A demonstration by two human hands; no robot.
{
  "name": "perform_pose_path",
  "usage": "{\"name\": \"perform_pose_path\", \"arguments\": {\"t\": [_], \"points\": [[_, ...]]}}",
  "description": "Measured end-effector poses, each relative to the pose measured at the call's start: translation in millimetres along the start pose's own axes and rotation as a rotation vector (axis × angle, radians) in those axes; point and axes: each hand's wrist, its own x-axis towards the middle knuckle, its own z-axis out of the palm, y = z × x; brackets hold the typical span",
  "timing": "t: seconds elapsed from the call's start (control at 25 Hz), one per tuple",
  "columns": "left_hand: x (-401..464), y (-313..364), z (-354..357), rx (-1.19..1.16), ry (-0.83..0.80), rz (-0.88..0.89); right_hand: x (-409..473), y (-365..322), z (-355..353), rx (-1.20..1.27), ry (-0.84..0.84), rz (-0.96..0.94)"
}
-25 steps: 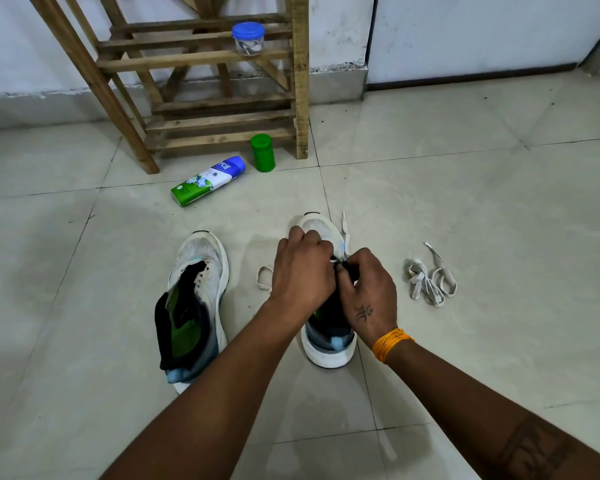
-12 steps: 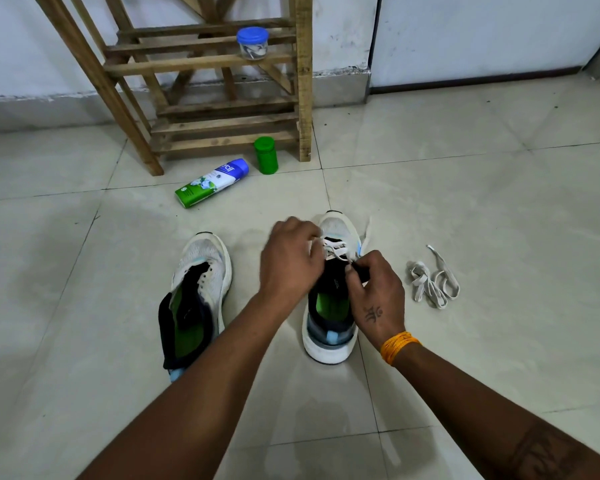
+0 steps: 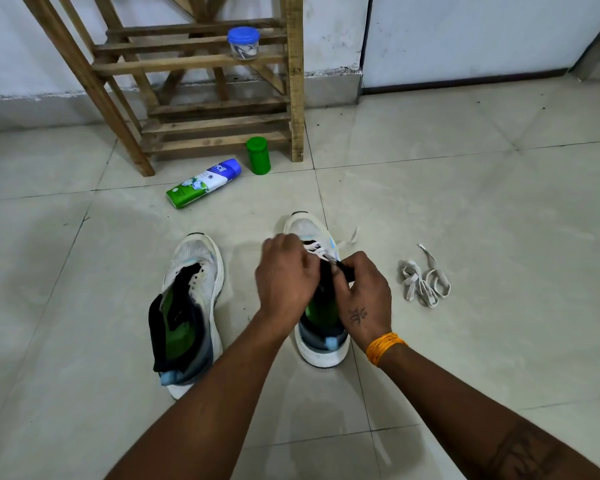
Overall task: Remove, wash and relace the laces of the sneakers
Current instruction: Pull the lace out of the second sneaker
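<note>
I am sitting over a tiled floor (image 3: 465, 209), and a wooden rack (image 3: 219, 109) is standing at the far side against the wall, its top cut off by the frame. A blue-lidded jar (image 3: 243, 43) is resting on one of its slats; what is inside is too blurred to name. Near me, the left sneaker (image 3: 191, 306) is lying unlaced, its black tongue folded open. The right sneaker (image 3: 317, 299) is standing just beside it, and my hands are covering most of its middle, so I cannot tell how many eyelets are threaded. My left hand (image 3: 284, 278) is curling over the near side of the lacing, and whether its hidden fingertips are pinching anything I cannot tell. My right hand (image 3: 364, 289) is pinching the black tongue edge and the white lace (image 3: 314, 247), which is crossing the far eyelets with one loose end trailing right of the toe. A spare lace (image 3: 423, 282) is lying bunched on the floor to the right, apart from the shoe. A toppled spray can (image 3: 203, 183) and a green container (image 3: 257, 155) are sitting by the rack's foot.
</note>
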Motion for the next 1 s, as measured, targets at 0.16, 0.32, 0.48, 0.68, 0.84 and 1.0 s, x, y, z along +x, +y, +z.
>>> {"name": "perform_pose_path", "arguments": {"t": [0.16, 0.32, 0.48, 0.68, 0.84, 1.0], "points": [[17.2, -31.5, -11.7, -0.369, 0.18, -0.698, 1.0, 5.7, -1.0, -0.026, 0.004, 0.017], [12.6, -18.7, -17.0, -0.16, 0.108, -0.094, -0.3, 7.7, -1.5, -0.004, -0.013, -0.02], [4.1, 14.3, -12.9, 0.254, -0.298, 0.342, -1.1, 4.8, 1.6, 0.014, -0.015, -0.009], [10.9, 1.7, -6.8, -0.08, -0.074, 0.091, -2.5, 4.2, -1.2, -0.004, -0.002, -0.013], [9.9, -16.6, -5.0, -0.378, 0.081, -0.553, -1.4, 2.1, 0.9, -0.024, -0.009, -0.003], [-3.8, -6.2, -7.1, -0.013, -0.052, -0.058, -1.4, 3.0, 1.2, -0.012, -0.02, -0.021]]}}
